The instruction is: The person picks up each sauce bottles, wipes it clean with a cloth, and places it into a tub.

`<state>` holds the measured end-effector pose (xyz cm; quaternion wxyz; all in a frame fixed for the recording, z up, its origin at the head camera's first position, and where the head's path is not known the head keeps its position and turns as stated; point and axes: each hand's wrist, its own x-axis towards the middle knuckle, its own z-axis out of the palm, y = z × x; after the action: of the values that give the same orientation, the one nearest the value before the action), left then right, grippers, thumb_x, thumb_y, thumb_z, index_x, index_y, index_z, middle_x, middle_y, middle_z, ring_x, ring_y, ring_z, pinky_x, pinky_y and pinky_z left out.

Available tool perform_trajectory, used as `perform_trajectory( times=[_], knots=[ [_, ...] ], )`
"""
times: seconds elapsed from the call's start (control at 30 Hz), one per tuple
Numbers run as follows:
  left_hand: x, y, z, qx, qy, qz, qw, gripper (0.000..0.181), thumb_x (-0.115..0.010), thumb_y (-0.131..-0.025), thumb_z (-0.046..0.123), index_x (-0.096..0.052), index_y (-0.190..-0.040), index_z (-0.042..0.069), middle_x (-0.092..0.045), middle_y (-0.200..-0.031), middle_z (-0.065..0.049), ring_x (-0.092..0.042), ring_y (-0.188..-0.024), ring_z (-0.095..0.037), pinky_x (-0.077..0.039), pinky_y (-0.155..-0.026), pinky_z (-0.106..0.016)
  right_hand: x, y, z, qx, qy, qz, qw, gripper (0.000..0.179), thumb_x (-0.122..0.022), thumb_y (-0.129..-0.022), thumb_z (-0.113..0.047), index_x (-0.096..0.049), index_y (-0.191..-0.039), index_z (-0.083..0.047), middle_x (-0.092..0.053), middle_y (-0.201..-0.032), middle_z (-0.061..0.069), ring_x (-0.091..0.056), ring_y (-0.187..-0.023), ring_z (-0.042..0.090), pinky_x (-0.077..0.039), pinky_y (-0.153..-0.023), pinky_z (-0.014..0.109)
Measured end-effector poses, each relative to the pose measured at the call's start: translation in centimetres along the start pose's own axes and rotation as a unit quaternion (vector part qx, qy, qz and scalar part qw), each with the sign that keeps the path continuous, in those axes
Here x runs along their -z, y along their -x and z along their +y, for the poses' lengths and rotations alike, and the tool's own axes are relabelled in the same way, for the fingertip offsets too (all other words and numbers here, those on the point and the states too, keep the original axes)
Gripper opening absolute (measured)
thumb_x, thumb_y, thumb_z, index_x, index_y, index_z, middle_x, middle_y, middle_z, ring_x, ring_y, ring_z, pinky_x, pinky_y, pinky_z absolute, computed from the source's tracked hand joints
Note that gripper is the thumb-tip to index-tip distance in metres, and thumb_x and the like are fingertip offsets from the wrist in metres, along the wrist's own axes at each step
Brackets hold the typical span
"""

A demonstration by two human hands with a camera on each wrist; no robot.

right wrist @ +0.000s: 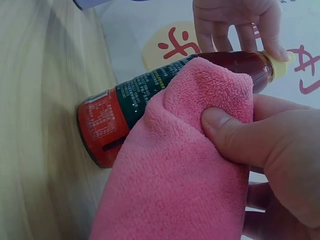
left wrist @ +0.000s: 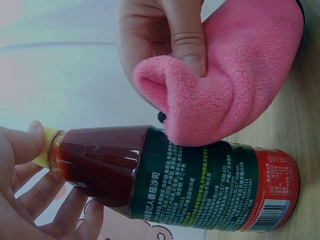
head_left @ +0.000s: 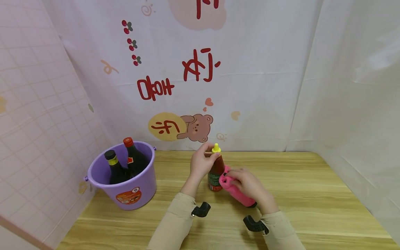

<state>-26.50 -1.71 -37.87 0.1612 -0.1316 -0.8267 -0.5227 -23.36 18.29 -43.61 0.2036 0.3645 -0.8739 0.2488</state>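
A ketchup bottle (left wrist: 200,185) with red-brown contents, a dark green label and a yellow cap (head_left: 216,148) stands upright on the table. My left hand (head_left: 201,161) pinches it at the cap and neck, with the thumb on the yellow cap in the left wrist view. In my right hand (head_left: 248,182) is a pink fluffy cloth (right wrist: 175,165), pinched between thumb and fingers near its folded top. The cloth lies against the side of the bottle at the label, and its lower end hangs down toward the table.
On the left stands a purple bucket (head_left: 142,191) holding two dark bottles, one with a black cap (head_left: 110,155) and one with a red cap (head_left: 127,141). The wooden table (head_left: 312,198) ends at a printed curtain (head_left: 259,86) behind and at both sides.
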Motion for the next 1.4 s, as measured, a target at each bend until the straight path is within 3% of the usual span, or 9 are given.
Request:
perform_trajectory(
  times=[0.5,0.73,1.0,1.2,1.4],
  knots=[
    [0.0,0.1,0.0,-0.003,-0.004,0.0,1.0,0.027,-0.075,-0.09,0.022,-0.067,-0.114,0.017,-0.071,-0.109,-0.003,-0.071,-0.095,-0.023,-0.058,-0.079,-0.04,-0.5,0.0,0.2,-0.003,-0.003,-0.062,0.9981,0.018,-0.076,-0.082,0.004,-0.072,-0.093,-0.011,-0.071,-0.087,-0.004,-0.065,-0.078,0.011,-0.054,-0.076,0.039],
    [-0.2,0.1,0.0,-0.004,-0.005,0.002,1.0,0.026,-0.075,-0.09,0.022,-0.067,-0.114,0.017,-0.07,-0.108,-0.003,-0.071,-0.094,-0.023,-0.058,-0.078,-0.04,-0.6,-0.1,0.0,-0.046,-0.024,-0.119,0.9916,0.01,-0.073,-0.088,-0.003,-0.074,-0.094,-0.011,-0.07,-0.085,-0.001,-0.062,-0.076,0.01,-0.054,-0.072,0.033],
    [0.0,0.1,0.1,-0.009,-0.009,0.001,0.9999,0.027,-0.076,-0.09,0.022,-0.067,-0.114,0.016,-0.07,-0.107,-0.003,-0.071,-0.094,-0.023,-0.058,-0.078,-0.039,-1.1,-0.3,-0.3,-0.09,0.002,-0.159,0.9832,0.012,-0.073,-0.088,-0.005,-0.073,-0.091,-0.016,-0.065,-0.081,-0.009,-0.057,-0.072,0.008,-0.05,-0.069,0.031],
    [0.4,-0.1,0.2,0.006,-0.003,-0.022,0.9997,0.028,-0.074,-0.091,0.023,-0.065,-0.117,0.016,-0.069,-0.111,-0.003,-0.069,-0.097,-0.024,-0.058,-0.077,-0.04,-1.1,-0.3,-0.4,-0.107,0.009,-0.171,0.9794,0.011,-0.073,-0.088,-0.006,-0.073,-0.092,-0.017,-0.063,-0.079,-0.009,-0.055,-0.07,0.01,-0.049,-0.068,0.031],
    [1.1,-0.6,0.4,-0.004,-0.025,-0.066,0.9975,0.029,-0.073,-0.092,0.024,-0.064,-0.118,0.014,-0.069,-0.113,-0.004,-0.068,-0.099,-0.024,-0.058,-0.077,-0.039,-0.4,0.5,-0.1,-0.067,-0.011,-0.149,0.9865,0.011,-0.073,-0.088,-0.004,-0.073,-0.092,-0.013,-0.065,-0.081,-0.008,-0.058,-0.072,0.007,-0.051,-0.069,0.031]
  ],
)
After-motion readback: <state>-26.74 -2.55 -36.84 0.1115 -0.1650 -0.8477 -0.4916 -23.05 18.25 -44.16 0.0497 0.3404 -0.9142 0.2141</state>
